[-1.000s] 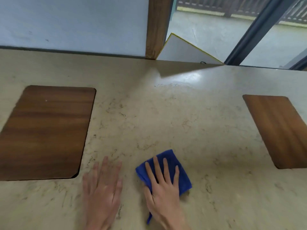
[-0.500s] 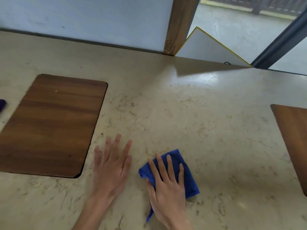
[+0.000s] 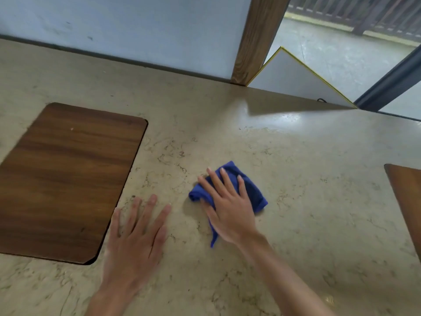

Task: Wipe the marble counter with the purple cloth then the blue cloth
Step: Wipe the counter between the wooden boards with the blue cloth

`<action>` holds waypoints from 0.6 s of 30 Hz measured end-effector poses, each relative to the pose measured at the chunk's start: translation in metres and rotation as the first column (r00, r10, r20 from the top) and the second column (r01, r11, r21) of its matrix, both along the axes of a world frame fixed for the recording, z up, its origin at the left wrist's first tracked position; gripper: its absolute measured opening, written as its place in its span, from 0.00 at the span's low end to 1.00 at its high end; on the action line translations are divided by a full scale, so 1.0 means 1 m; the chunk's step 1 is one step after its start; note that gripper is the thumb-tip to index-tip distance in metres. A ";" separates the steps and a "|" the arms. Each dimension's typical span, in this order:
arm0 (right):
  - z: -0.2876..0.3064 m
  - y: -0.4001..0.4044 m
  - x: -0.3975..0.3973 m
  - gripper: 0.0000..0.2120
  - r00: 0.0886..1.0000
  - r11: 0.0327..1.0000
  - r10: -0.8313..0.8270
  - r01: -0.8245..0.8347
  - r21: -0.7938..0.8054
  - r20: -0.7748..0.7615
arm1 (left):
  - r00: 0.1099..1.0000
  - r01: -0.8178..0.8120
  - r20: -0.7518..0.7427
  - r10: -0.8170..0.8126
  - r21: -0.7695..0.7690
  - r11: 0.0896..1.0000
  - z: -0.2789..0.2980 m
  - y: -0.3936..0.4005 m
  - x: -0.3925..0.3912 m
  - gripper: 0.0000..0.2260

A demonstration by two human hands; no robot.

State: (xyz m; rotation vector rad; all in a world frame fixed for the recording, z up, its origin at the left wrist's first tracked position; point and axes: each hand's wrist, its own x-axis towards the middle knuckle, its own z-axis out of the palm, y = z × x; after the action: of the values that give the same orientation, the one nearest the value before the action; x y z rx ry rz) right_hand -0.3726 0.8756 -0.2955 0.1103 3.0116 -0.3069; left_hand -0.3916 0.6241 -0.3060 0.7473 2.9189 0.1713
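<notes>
Forward since before, right hand (image 3: pixel 230 210) presses blue cloth (image 3: pixel 250 190) flat-fingered; left hand (image 3: pixel 136 242) splayed.

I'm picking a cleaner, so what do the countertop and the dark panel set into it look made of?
The beige veined counter looks like polished marble or similar stone: brownish veins and a glossy reflection. The dark brown rounded-corner panel looks like wood or wood-grain laminate, with streaky grain and a satin sheen; which one is unclear.

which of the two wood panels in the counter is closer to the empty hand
The large wood panel on the left, fully in view. The left hand lies flat on the marble counter right beside it. The other wood panel is cut off at the right edge.
</notes>
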 end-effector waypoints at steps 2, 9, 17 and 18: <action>0.000 0.023 -0.034 0.27 1.000 1.000 -0.010 0.010 0.002 0.014 | 1.000 -0.004 0.000 0.004 -0.011 1.000 0.001 0.002 -0.002 0.24; -0.001 0.077 -0.106 0.25 0.999 0.999 -0.048 0.048 0.015 0.016 | 1.000 -0.012 -0.001 0.012 -0.042 0.999 0.000 0.001 -0.001 0.23; 0.004 0.170 -0.130 0.26 0.973 0.973 -0.230 0.229 0.017 0.036 | 1.000 -0.008 -0.006 0.008 -0.040 0.999 0.000 0.002 -0.002 0.23; 0.004 0.185 -0.126 0.26 0.964 0.964 -0.264 0.263 0.025 0.043 | 1.000 -0.006 -0.008 0.006 -0.041 0.999 -0.001 0.001 -0.002 0.23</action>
State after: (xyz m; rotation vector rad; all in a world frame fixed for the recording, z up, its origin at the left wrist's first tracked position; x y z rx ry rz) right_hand -0.4986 1.0609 -0.2914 0.5159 2.9535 -0.2937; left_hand -0.3936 0.6256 -0.3070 0.7349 2.9226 0.1095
